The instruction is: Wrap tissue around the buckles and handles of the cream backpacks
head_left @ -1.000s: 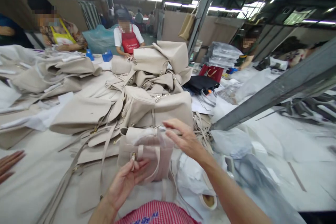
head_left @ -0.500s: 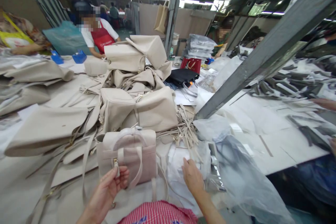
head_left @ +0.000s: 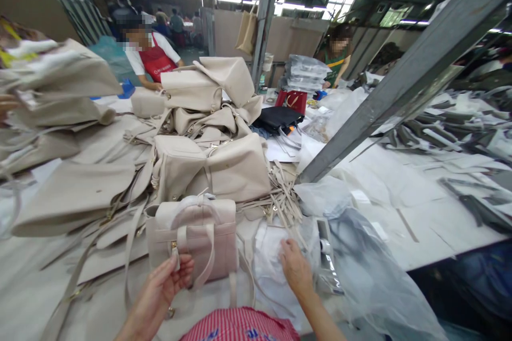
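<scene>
The bag [head_left: 196,242] stands upright on the table [head_left: 424,248], directly in front of the person, with its front side toward the body. The left hand [head_left: 165,281] is at the lower left of this front; its thumb and fingertips pinch the small tab [head_left: 177,261], which hangs just below the gold clasp [head_left: 174,246]. The handle [head_left: 210,256] hangs down over the front, to the right of these fingers.

The right hand [head_left: 296,267] is apart from the bag, on its right side. Its fingers are bent over the white sheets [head_left: 267,249]; whether they pinch a sheet, I cannot tell, because the fingertips are partly hidden. Beyond it lies a bundle of straps [head_left: 285,200], and farther right there is grey plastic [head_left: 364,256]. Behind the bag, larger beige bags [head_left: 238,168] are piled up. Across the table, a person in a red apron [head_left: 157,61] bends forward.
</scene>
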`<state>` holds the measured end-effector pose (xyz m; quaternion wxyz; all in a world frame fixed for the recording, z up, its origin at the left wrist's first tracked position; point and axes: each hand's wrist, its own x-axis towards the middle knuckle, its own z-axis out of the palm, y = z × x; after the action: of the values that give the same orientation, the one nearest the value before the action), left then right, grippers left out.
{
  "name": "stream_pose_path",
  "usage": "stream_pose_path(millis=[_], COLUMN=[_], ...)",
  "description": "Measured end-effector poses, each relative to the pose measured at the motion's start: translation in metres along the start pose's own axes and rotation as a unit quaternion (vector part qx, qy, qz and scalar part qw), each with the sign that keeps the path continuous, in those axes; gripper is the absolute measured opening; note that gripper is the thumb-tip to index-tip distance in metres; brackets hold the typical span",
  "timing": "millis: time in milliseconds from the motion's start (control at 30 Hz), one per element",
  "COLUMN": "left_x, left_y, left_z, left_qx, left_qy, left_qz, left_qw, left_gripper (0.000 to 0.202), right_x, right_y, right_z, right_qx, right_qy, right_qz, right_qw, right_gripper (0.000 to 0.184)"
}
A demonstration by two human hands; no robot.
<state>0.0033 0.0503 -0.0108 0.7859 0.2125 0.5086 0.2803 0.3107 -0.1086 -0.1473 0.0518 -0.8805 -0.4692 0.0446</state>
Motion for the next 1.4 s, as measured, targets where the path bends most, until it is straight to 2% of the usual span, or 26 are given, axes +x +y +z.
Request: stream_pose_path(millis=[100,200,333,467,600,700,767,833,900,1000,1133,1200,1400], left_x=[-0.003,-0.006,-0.007,-0.002,0.0,-0.002,-0.003,-0.003,-0.003,-0.003,-0.004,-0.004,0.002], left_y=[0.003,0.006,0.008,0.008,0.008,0.009,0.009,0.008,0.006,0.004,0.002,0.001,-0.004], left_z=[0.004,0.008,0.008,0.007,0.008,0.01,0.009,0.009,0.009,0.008,0.007,0.005,0.001], left_qx=[0.009,0.018,0.023,0.025,0.022,0.024,0.025,0.024,0.018,0.009,0.011,0.008,-0.006], left_qy=[0.016,0.028,0.035,0.024,0.016,0.027,0.032,0.029,0.025,0.022,0.018,0.021,0.022], left_qz=[0.0,0.002,-0.008,-0.044,-0.026,-0.016,-0.014,-0.018,-0.019,-0.009,-0.004,-0.008,-0.003], left_qw=[1.0,0.999,0.999,0.998,0.999,0.999,0.999,0.999,0.999,1.0,1.0,1.0,1.0], left_gripper=[0.013,0.015,0.025,0.035,0.031,0.032,0.032,0.033,0.035,0.031,0.03,0.03,0.018], right_x=[0.003,-0.003,-0.042,-0.086,-0.098,-0.092,-0.085,-0.073,-0.056,-0.027,0.0,0.007,0.007], right_y=[0.004,0.016,0.033,0.033,0.03,0.03,0.028,0.022,0.013,-0.001,-0.01,-0.01,0.0], right_z=[-0.008,-0.025,-0.039,-0.019,-0.001,-0.011,-0.023,-0.034,-0.037,-0.03,-0.014,-0.009,-0.008], right_qx=[0.024,0.05,0.047,-0.045,-0.091,-0.05,0.002,0.045,0.045,0.008,-0.01,-0.016,-0.04], right_qy=[0.002,0.017,0.027,-0.001,-0.036,-0.039,-0.016,0.007,0.004,-0.02,-0.02,-0.022,-0.042], right_qz=[-0.02,-0.03,-0.016,0.006,0.025,0.012,0.004,-0.015,-0.034,-0.042,-0.045,-0.048,-0.06], right_qw=[1.0,0.998,0.998,0.999,0.995,0.998,1.0,0.999,0.998,0.999,0.999,0.998,0.997], right_gripper=[0.03,0.029,0.032,0.02,0.018,0.02,0.02,0.023,0.026,0.032,0.04,0.039,0.022])
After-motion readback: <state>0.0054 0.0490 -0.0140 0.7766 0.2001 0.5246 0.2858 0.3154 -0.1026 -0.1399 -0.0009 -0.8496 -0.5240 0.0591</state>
